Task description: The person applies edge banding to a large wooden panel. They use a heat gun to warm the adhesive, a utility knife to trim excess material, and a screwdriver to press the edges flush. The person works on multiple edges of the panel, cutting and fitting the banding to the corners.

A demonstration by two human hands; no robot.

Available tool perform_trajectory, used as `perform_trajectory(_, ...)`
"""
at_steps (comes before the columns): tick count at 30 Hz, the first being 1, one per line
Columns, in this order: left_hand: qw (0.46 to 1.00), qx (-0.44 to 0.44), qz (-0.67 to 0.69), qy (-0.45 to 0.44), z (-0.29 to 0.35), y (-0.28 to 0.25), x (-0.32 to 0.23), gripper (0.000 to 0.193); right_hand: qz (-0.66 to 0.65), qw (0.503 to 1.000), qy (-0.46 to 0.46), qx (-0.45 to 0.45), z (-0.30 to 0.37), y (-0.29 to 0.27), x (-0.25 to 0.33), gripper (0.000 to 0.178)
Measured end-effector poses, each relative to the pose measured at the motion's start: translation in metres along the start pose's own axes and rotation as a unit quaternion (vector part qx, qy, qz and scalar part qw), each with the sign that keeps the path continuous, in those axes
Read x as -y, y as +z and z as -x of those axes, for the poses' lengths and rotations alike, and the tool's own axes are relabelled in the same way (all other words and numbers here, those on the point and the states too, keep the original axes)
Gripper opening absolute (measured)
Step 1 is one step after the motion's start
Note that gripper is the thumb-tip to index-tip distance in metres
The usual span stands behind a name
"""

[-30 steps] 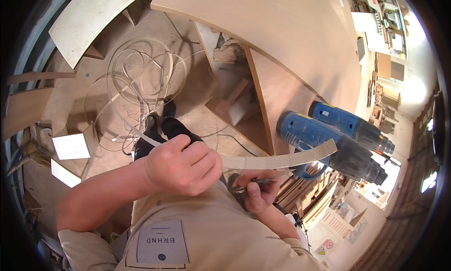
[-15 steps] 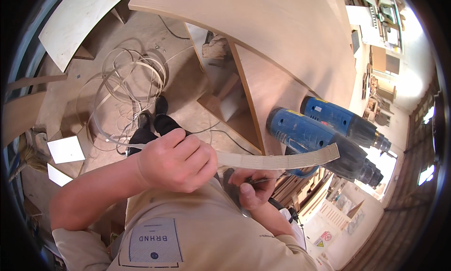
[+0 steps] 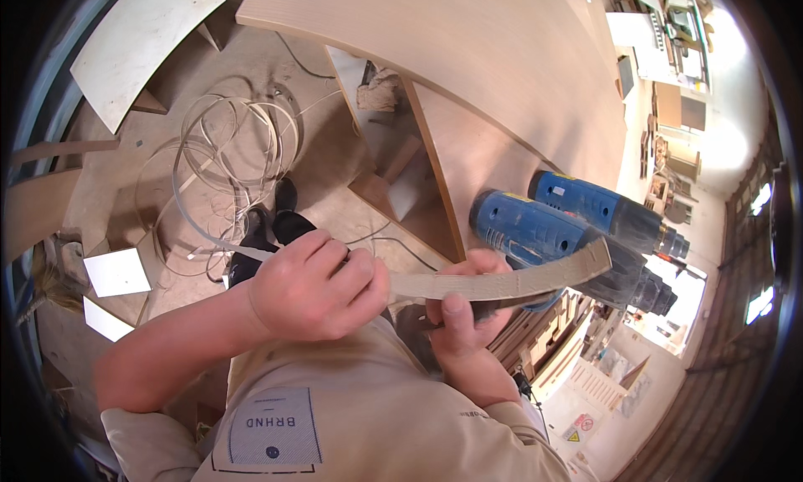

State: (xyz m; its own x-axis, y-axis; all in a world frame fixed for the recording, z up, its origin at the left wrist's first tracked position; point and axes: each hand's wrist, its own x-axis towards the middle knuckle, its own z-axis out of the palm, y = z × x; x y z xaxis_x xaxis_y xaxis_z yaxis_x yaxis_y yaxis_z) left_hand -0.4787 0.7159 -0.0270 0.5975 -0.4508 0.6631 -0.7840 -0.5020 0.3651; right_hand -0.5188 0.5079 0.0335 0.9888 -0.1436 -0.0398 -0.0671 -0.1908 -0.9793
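Note:
My left hand (image 3: 319,285) is closed around a long, thin, pale beige edge-banding strip (image 3: 552,279). The strip's free end curves up to the right, in front of the power tools. From the other side of the fist it runs down to loose coils (image 3: 238,139) on the floor. My right hand (image 3: 470,315) is at the strip, fingers behind it and thumb raised at its lower edge. A thin dark tool (image 3: 483,310) lies in that hand, mostly hidden by the fingers and strip, so its kind is unclear.
Two blue-and-black power tools (image 3: 535,231) lie side by side just past my right hand. Behind them a large light wood panel (image 3: 468,56) spans the top, with a triangular opening (image 3: 401,147) below its edge. White boards (image 3: 142,47) stand at the left; a cable crosses the floor.
My right hand has moved up and right, from below the strip to against it, bringing the dark tool along. My left hand keeps its hold, and the strip's free end has risen slightly.

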Motion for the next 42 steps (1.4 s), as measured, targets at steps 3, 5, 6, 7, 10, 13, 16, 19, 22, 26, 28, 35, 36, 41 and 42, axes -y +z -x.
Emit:
perform_trajectory(3,0.995,0.017,0.071,-0.07,0.0,-0.002,0.0,0.027,0.06,0.994,-0.072,0.048,-0.009,-0.001,0.001,0.05)
perform_trajectory(5,0.987,0.029,0.12,-0.104,0.0,-0.002,-0.002,0.03,0.075,0.991,-0.093,0.058,-0.012,-0.004,0.001,0.047)
perform_trajectory(6,0.984,0.03,0.135,-0.109,0.0,-0.002,-0.003,0.031,0.076,0.991,-0.09,0.059,-0.013,-0.005,0.001,0.046)
perform_trajectory(7,0.982,0.031,0.151,-0.112,-0.001,-0.002,-0.004,0.032,0.077,0.991,-0.087,0.06,-0.013,-0.007,0.002,0.045)
perform_trajectory(10,0.978,0.02,0.159,-0.137,-0.002,-0.002,-0.006,0.031,0.088,0.988,-0.104,0.066,-0.014,-0.009,0.0,0.044)
perform_trajectory(13,0.97,0.018,0.182,-0.163,-0.002,-0.005,-0.005,0.034,0.089,0.986,-0.127,0.059,-0.015,-0.01,-0.003,0.044)
perform_trajectory(16,0.937,0.072,0.274,-0.204,0.0,-0.009,0.0,0.037,0.05,0.991,-0.122,0.015,-0.016,-0.007,-0.004,0.044)
perform_trajectory(19,0.909,0.094,0.332,-0.235,0.005,-0.011,0.008,0.039,0.002,0.995,-0.101,-0.006,-0.016,-0.005,-0.001,0.044)
perform_trajectory(22,0.88,0.111,0.383,-0.26,0.009,-0.012,0.015,0.037,-0.076,0.995,-0.067,-0.007,-0.018,-0.006,0.004,0.042)
perform_trajectory(26,0.861,0.118,0.401,-0.29,0.011,-0.014,0.02,0.038,-0.071,0.994,-0.081,0.004,-0.021,-0.004,0.004,0.04)
perform_trajectory(28,0.868,0.113,0.386,-0.291,0.01,-0.014,0.019,0.038,-0.072,0.993,-0.086,0.028,-0.022,-0.004,0.002,0.04)
perform_trajectory(35,0.878,0.064,0.398,-0.259,0.003,-0.008,0.019,0.041,-0.078,0.994,-0.059,-0.04,-0.026,-0.008,0.006,0.043)
perform_trajectory(36,0.874,0.072,0.401,-0.263,0.004,-0.009,0.021,0.04,-0.102,0.992,-0.058,-0.045,-0.026,-0.009,0.007,0.042)
perform_trajectory(41,0.833,0.121,0.447,-0.303,0.017,-0.023,0.034,0.034,-0.187,0.978,-0.084,-0.041,-0.032,-0.018,0.006,0.04)
perform_trajectory(42,0.814,0.132,0.47,-0.315,0.022,-0.027,0.037,0.034,-0.189,0.977,-0.091,-0.024,-0.033,-0.019,0.005,0.041)
